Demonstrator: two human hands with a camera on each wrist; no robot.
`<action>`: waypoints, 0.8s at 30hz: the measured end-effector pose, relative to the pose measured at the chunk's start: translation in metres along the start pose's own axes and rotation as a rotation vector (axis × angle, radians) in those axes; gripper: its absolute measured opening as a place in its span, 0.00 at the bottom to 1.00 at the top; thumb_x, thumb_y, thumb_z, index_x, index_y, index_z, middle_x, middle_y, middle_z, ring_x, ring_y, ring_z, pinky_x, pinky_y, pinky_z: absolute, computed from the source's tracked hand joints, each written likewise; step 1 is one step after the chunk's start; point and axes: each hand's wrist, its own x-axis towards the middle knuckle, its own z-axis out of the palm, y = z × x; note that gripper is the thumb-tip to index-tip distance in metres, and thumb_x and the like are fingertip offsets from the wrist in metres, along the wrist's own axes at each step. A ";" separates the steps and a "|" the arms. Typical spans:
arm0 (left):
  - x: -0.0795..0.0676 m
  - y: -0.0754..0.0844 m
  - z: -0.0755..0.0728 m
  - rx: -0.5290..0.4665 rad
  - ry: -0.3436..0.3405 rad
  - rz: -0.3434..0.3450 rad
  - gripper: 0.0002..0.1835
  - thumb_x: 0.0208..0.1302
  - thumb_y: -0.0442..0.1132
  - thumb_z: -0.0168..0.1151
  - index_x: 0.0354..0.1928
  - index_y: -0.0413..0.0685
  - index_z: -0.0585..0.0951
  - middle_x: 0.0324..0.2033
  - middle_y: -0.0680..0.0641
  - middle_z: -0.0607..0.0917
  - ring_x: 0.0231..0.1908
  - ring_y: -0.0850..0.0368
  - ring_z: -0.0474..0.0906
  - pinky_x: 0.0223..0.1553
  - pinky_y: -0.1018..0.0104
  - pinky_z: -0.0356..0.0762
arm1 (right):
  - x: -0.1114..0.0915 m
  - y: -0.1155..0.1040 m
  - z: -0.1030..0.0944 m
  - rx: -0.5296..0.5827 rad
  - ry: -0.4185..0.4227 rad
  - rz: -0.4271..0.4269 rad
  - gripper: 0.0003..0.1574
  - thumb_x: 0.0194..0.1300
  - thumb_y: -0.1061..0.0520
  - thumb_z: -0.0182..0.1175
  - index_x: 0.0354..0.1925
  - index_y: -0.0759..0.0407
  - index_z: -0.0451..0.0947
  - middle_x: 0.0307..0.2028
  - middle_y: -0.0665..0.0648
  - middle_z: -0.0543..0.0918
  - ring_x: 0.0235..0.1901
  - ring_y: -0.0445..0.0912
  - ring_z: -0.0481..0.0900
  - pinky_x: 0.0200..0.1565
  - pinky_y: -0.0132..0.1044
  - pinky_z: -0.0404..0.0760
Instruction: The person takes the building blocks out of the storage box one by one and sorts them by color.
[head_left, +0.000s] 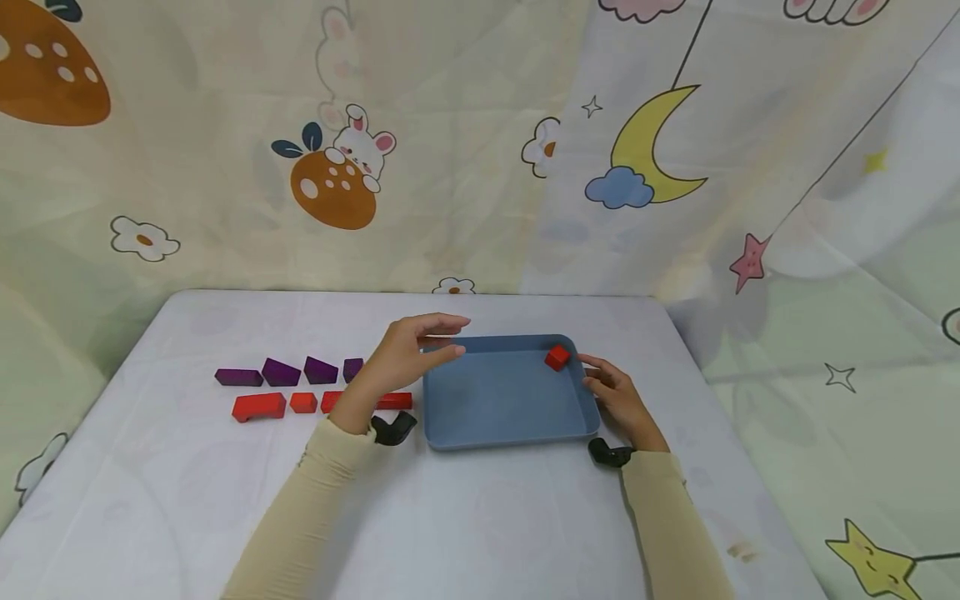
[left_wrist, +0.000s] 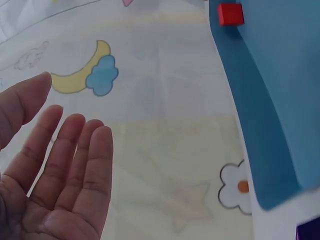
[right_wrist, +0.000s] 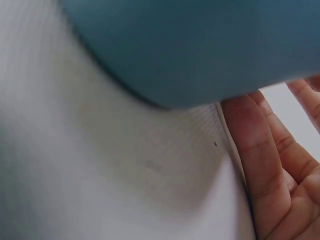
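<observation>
A blue tray [head_left: 510, 417] lies on the white table, with a red cube [head_left: 557, 357] inside its far right corner. My left hand [head_left: 408, 350] hovers over the tray's left rim, fingers extended and thumb apart, holding nothing. In the left wrist view its palm [left_wrist: 60, 185] and spread thumb are plain to see. Against the tray's right side, my right hand [head_left: 618, 398] rests with loosely bent fingers at the rim. From the right wrist view, the thumb [right_wrist: 255, 150] lies close to the tray wall [right_wrist: 190, 60]; firm contact cannot be made out.
Left of the tray, purple blocks [head_left: 281, 372] form a back row. Red blocks [head_left: 258, 407] line up in front of them, including a small red block [head_left: 303, 403]. My left forearm partly hides both rows. A patterned cloth [head_left: 465, 167] hangs behind the table.
</observation>
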 end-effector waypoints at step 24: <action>0.094 -0.059 0.106 -0.134 -0.159 -0.106 0.25 0.74 0.33 0.70 0.70 0.35 0.80 0.67 0.37 0.83 0.67 0.45 0.81 0.68 0.57 0.79 | 0.002 0.004 0.001 -0.044 0.021 -0.001 0.33 0.82 0.57 0.60 0.78 0.62 0.69 0.67 0.75 0.76 0.55 0.49 0.78 0.46 0.34 0.82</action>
